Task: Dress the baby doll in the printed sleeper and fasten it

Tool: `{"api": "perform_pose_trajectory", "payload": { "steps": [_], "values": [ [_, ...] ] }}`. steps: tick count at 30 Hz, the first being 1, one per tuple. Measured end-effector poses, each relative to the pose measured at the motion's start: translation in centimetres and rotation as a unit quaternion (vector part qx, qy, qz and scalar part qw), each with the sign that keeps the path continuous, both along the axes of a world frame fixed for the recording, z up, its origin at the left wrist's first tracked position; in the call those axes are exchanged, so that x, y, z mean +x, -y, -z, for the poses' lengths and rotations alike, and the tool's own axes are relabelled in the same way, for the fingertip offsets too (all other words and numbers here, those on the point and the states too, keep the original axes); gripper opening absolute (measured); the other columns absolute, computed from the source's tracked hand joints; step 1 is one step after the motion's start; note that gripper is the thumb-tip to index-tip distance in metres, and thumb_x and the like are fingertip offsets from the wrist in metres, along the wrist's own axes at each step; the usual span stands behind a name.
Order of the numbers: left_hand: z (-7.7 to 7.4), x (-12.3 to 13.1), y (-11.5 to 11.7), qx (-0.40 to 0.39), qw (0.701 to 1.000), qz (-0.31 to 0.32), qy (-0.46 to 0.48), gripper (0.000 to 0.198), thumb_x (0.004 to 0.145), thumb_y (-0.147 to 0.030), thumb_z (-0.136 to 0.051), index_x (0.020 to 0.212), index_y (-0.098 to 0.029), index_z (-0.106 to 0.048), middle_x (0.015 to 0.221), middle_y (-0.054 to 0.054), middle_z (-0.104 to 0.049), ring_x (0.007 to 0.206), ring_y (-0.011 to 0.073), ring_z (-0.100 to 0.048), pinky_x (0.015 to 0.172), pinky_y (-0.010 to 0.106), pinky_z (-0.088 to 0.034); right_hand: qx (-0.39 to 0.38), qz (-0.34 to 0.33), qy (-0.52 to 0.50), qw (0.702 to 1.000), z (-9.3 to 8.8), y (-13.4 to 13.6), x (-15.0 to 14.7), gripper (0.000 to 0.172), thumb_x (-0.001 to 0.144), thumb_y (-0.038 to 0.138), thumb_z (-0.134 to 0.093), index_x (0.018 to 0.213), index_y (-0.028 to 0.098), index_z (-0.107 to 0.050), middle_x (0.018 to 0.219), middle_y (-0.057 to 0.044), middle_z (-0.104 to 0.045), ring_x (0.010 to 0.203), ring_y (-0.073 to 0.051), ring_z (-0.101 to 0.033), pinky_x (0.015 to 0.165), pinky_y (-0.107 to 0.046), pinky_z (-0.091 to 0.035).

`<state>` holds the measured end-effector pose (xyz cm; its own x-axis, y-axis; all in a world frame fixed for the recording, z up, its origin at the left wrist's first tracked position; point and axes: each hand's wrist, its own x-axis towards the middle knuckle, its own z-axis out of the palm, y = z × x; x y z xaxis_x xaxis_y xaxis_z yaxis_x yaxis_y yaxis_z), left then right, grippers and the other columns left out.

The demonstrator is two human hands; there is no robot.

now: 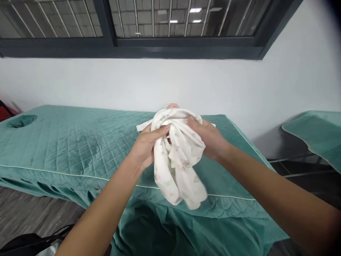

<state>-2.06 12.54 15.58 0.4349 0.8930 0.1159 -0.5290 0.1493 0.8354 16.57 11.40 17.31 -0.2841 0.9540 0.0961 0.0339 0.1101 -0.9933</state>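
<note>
Clearly, left hand (142, 147) and right hand (211, 138) grip opposite sides of a gathered white printed cloth (183, 149) above the green quilted bed (85, 142).

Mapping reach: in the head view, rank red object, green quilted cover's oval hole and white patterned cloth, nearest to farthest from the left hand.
1. White patterned cloth, in the left hand.
2. Oval hole, left on the green quilted cover.
3. Red object, far left edge.

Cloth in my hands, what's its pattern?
The cloth is white with small scattered pink, green and dark prints, clearest in the head view.
</note>
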Motion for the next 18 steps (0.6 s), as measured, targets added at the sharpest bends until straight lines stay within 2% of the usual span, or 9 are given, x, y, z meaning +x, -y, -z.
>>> {"api": "perform_pose_trajectory", "payload": {
  "steps": [2, 4, 5, 6, 8, 10, 12, 16, 18],
  "values": [
    [0.3, -0.2, -0.4, -0.019, 1.0, -0.007, 0.002, 0.032, 0.07, -0.029, -0.082, 0.096, -0.016, -0.068, 0.08, 0.005, -0.074, 0.079, 0.0253, -0.074, 0.075, 0.037, -0.06, -0.045, -0.089, 0.041, 0.994, 0.9, 0.0, 0.8, 0.046, 0.085, 0.063, -0.068, 0.103, 0.021, -0.069, 0.083, -0.006, -0.074, 0.066, -0.019, -0.069, 0.055, -0.03, -0.057],
    [0.6, -0.1, -0.4, -0.035, 0.999, -0.002, -0.008, 0.033, 0.067, -0.027, -0.083, 0.093, -0.015, -0.067, 0.075, 0.003, -0.073, 0.072, 0.0233, -0.073, 0.071, 0.035, -0.059, -0.091, -0.184, 0.086, 0.975, 1.4, 0.1, 1.4, 0.04, 0.081, 0.055, -0.075, 0.098, 0.019, -0.071, 0.077, -0.004, -0.073, 0.06, -0.018, -0.067, 0.053, -0.031, -0.058],
    [0.8, 0.1, -0.3, -0.038, 0.999, 0.002, -0.015, 0.035, 0.066, -0.027, -0.084, 0.094, -0.015, -0.067, 0.074, 0.003, -0.072, 0.07, 0.0225, -0.073, 0.069, 0.034, -0.059, -0.103, -0.203, 0.097, 0.969, 1.6, 0.1, 1.6, 0.037, 0.081, 0.052, -0.076, 0.096, 0.019, -0.072, 0.076, -0.004, -0.072, 0.061, -0.018, -0.067, 0.055, -0.032, -0.059],
    [1.0, 0.3, -0.2, -0.04, 0.999, 0.006, -0.022, 0.036, 0.065, -0.028, -0.085, 0.095, -0.015, -0.068, 0.074, 0.003, -0.073, 0.069, 0.0223, -0.072, 0.068, 0.033, -0.059, -0.108, -0.197, 0.092, 0.97, 1.7, 0.2, 1.7, 0.035, 0.082, 0.051, -0.075, 0.094, 0.018, -0.072, 0.075, -0.004, -0.072, 0.062, -0.019, -0.067, 0.058, -0.034, -0.06],
    [1.4, 0.8, 0.2, -0.038, 0.998, 0.018, -0.036, 0.042, 0.068, -0.034, -0.086, 0.102, -0.015, -0.069, 0.077, 0.004, -0.074, 0.073, 0.0239, -0.073, 0.069, 0.034, -0.059, -0.091, -0.129, 0.038, 0.987, 1.6, 0.3, 1.5, 0.034, 0.084, 0.052, -0.073, 0.093, 0.019, -0.072, 0.076, -0.005, -0.073, 0.066, -0.02, -0.069, 0.064, -0.036, -0.062],
    [1.7, 1.2, 0.7, -0.029, 0.998, 0.035, -0.045, 0.049, 0.073, -0.044, -0.083, 0.111, -0.016, -0.069, 0.082, 0.006, -0.075, 0.076, 0.0246, -0.074, 0.071, 0.035, -0.059, -0.067, -0.054, -0.037, 0.996, 1.2, 0.5, 1.1, 0.037, 0.085, 0.054, -0.071, 0.099, 0.019, -0.071, 0.081, -0.006, -0.074, 0.074, -0.022, -0.071, 0.071, -0.037, -0.062],
    [2.0, 1.2, 1.1, -0.014, 0.996, 0.067, -0.056, 0.054, 0.076, -0.051, -0.08, 0.118, -0.018, -0.068, 0.084, 0.007, -0.076, 0.072, 0.0227, -0.073, 0.069, 0.035, -0.059, -0.059, -0.014, -0.09, 0.994, 0.7, 0.8, 0.7, 0.042, 0.086, 0.055, -0.071, 0.108, 0.02, -0.069, 0.09, -0.007, -0.075, 0.085, -0.024, -0.072, 0.078, -0.038, -0.062],
    [2.2, 0.7, 1.6, 0.009, 0.979, 0.165, -0.116, 0.049, 0.068, -0.035, -0.089, 0.11, -0.017, -0.073, 0.09, 0.008, -0.077, 0.074, 0.021, -0.073, 0.073, 0.033, -0.059, -0.055, 0.018, -0.117, 0.991, -0.1, 1.6, 0.5, 0.048, 0.089, 0.06, -0.065, 0.117, 0.021, -0.066, 0.102, -0.008, -0.075, 0.098, -0.025, -0.071, 0.085, -0.038, -0.06],
    [2.2, 0.6, 1.6, 0.002, 0.979, 0.166, -0.114, 0.043, 0.068, -0.028, -0.089, 0.106, -0.015, -0.075, 0.095, 0.009, -0.078, 0.083, 0.0218, -0.073, 0.08, 0.033, -0.059, -0.058, 0.004, -0.11, 0.992, -0.1, 1.9, 0.9, 0.05, 0.09, 0.063, -0.062, 0.117, 0.022, -0.066, 0.103, -0.008, -0.075, 0.096, -0.023, -0.071, 0.082, -0.036, -0.06]
  ]
}}
